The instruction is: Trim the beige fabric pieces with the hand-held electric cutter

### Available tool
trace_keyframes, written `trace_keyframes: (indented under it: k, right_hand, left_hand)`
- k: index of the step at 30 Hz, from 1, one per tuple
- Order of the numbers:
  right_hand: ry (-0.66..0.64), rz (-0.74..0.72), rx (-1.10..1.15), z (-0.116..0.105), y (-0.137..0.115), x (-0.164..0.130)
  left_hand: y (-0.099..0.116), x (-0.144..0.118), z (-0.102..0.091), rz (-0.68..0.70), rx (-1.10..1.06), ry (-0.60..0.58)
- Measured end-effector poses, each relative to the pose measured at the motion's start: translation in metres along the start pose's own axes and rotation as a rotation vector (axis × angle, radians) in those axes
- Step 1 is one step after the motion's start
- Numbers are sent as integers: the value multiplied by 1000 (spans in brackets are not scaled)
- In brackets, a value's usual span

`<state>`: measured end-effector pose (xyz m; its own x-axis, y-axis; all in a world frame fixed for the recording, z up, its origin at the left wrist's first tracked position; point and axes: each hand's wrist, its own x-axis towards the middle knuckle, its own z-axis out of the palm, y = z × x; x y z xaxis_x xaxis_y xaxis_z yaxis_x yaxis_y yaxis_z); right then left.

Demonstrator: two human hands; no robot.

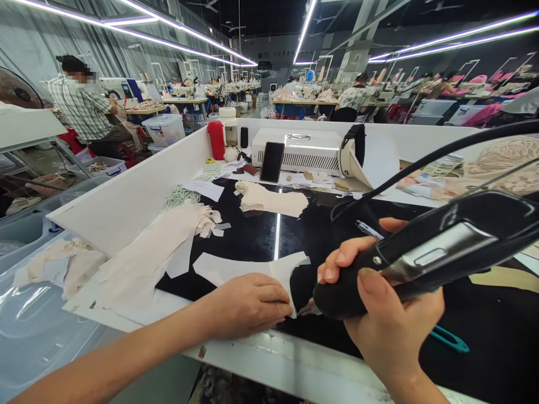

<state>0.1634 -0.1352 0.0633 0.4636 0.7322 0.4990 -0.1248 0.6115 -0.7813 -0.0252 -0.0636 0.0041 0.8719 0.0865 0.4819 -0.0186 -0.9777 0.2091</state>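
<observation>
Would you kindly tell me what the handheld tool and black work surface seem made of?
Handheld tool: probably black plastic, smooth with glossy highlights; its plate looks like metal, given its silvery sheen. Black work surface: polished, perhaps glass or acrylic, since it mirrors light as a crisp white streak.

We stand in a garment workshop: rows of industrial sewing machines [115, 85], strip lights [305, 28], stacked cut fabric [273, 200].

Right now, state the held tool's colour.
The tool is mainly black with a silver panel, clearest in the head view.
</observation>
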Motion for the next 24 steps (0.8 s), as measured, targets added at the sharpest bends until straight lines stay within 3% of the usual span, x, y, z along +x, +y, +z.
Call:
trace_keyframes:
  k: [24]
  right_hand:
    - [-37, 10, 3, 1, 3, -3]
  left_hand:
    - [1, 1, 2, -9, -4, 7]
